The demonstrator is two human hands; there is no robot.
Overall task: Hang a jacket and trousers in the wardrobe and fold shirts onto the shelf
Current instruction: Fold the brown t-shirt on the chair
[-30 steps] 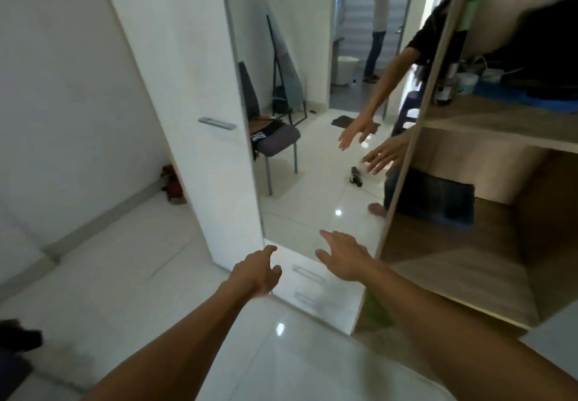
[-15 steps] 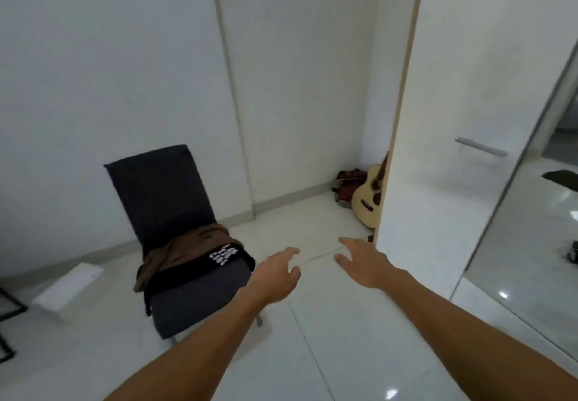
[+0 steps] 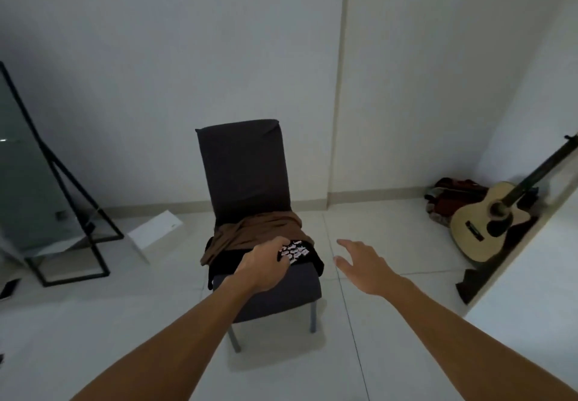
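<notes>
room: white corner, tiled floor [image 3: 391, 244], guitar [image 3: 488, 225]
change: view swung from wardrobe to chair [image 3: 247, 178]
shirts: black shirt [image 3: 300, 252], brown shirt [image 3: 259, 228] on seat
left hand [image 3: 266, 263]: fingers reaching black shirt, grasp unclear
right hand [image 3: 359, 263]: fingers released, beside chair
step: next shirt pickup

left hand [image 3: 264, 267] over black shirt [image 3: 300, 252] on chair [image 3: 244, 166].

The fingertips of the left hand [image 3: 264, 267] are hidden against the black shirt [image 3: 237, 261], so contact cannot be judged. The shirt's white print [image 3: 294, 252] is too small to be read. The guitar [image 3: 488, 222] neck and the mirror [image 3: 28, 181] at far left are cut off by the edges.
</notes>
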